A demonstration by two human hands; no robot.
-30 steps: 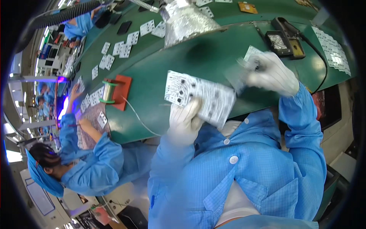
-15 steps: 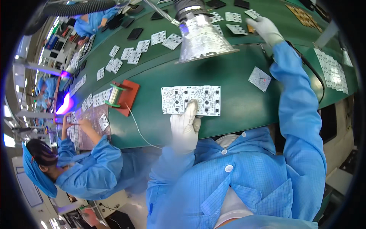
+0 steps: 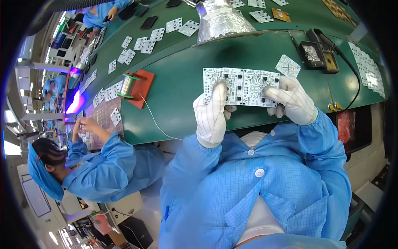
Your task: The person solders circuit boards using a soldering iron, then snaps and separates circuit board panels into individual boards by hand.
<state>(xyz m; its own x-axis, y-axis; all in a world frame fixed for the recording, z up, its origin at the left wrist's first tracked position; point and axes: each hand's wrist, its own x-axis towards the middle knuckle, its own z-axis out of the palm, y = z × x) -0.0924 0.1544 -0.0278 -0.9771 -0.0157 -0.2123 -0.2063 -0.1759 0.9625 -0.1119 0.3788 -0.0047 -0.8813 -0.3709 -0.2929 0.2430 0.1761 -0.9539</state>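
Both gloved hands hold a white circuit board panel [image 3: 241, 87] flat above the near edge of the green workbench [image 3: 178, 83]. The left hand [image 3: 211, 114] grips the panel's left end, fingers curled up over its near edge and thumb beneath; the right hand [image 3: 290, 99] pinches the right end, fingers closed across the corner. The panel is populated with small black components in rows, so parts seem already seated on it; no iron or tool touches it, and whether any soldering on it is finished cannot be told from here.

Just right of the panel, a single small white board [image 3: 287, 65] lies on the bench, and farther right a black soldering stand [image 3: 317, 52] sits with its cable trailing toward the bench edge. A foil-wrapped lamp shade [image 3: 222, 18] hangs over the far side. To the left, a red holder with a solder wire spool [image 3: 134, 85] stands on the bench, a thin strand running from it toward the near edge. Beyond runs a darker green belt [image 3: 166, 37] dotted with more small white boards [image 3: 147, 41].

On the left a co-worker [image 3: 95, 162] in a blue smock and cap bends over a tray beside a violet lamp [image 3: 74, 101]. The room is a long, bright assembly line.
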